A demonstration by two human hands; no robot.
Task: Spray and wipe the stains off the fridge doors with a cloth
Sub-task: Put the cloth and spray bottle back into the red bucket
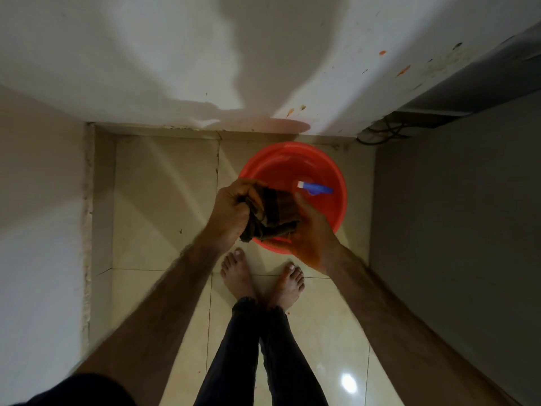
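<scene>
red basin [328, 159] on tiled floor [164, 200] | cables, perhaps [383, 131], at the wall's foot

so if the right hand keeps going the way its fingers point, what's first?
Probably the blue sprayer in the red basin, just past the right hand. Depth is unclear; it may pass above.
</scene>
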